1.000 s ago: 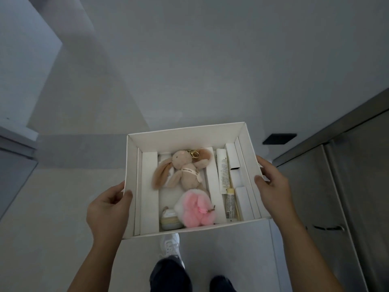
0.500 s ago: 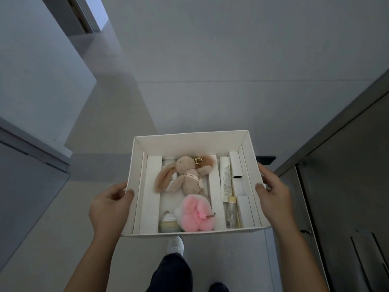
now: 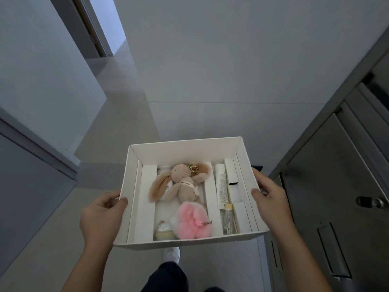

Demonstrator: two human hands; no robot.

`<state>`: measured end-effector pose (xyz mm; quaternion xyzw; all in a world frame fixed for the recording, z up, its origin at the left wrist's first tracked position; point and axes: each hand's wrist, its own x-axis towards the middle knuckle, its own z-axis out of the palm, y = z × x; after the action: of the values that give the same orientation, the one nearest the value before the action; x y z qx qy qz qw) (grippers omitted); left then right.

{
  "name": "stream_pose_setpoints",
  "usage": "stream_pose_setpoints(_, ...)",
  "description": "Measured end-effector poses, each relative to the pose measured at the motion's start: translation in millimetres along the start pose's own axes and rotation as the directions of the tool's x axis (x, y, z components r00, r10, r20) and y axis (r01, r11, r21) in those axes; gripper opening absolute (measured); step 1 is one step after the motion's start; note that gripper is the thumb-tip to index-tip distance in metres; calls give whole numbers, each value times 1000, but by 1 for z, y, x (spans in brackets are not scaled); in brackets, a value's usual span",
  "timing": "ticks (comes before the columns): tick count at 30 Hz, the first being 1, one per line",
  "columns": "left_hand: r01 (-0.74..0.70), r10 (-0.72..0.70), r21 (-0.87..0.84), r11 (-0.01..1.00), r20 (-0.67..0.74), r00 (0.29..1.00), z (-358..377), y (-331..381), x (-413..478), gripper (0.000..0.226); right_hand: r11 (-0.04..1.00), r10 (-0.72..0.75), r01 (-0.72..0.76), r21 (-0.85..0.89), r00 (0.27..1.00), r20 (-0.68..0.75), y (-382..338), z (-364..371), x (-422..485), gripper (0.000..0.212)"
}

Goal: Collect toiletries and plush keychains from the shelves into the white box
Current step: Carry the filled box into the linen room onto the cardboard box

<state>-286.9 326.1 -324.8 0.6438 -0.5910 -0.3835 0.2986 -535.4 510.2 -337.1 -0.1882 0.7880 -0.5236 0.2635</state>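
I carry the white box [image 3: 185,151] level: left hand [image 3: 101,218] grips its left wall, right hand [image 3: 271,205] its right wall, thumbs over the rim, so the bunny keychain [image 3: 183,184], pink plush keychain [image 3: 191,221] and tube [image 3: 221,190] lie flat inside.

What I can't make out from the head view

The white box [image 3: 185,151] hides the lower fingers of the left hand [image 3: 101,218] and the right hand [image 3: 271,205], which grip its side walls, so I see only thumbs and upper fingers. A white bottle [image 3: 163,172] lies under the tan bunny keychain [image 3: 183,184], and I see only one end and a strip of its side. The cream jar [image 3: 165,231] is partly hidden by the pink plush keychain [image 3: 191,221] and the box's near wall. Print on the long tube [image 3: 222,190], the small tube [image 3: 228,220] and the bunny's ribbon is too small for me to read. Both forearms run off the bottom edge, the box covers most of a white shoe [image 3: 172,255], and the right edge cuts off the metal cabinet [image 3: 336,186].
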Motion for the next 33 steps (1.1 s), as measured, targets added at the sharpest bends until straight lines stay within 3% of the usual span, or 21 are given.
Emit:
stream_pose_setpoints(6,5,-7,-31,1000,-80,997,-18,6,-36,18,999,-45,44,13,998,38,-12,-17,-14,51)
stream_pose_setpoints(13,85,-109,-125,989,-200,974,-32,-3,-77,15,993,-117,117,10,983,145,-24,-31,-20,49)
stream_pose_setpoints(33,131,-235,-234,963,-498,835,-104,-34,-176,16,970,-236,234,59,871,431,-48,-6,-67,59)
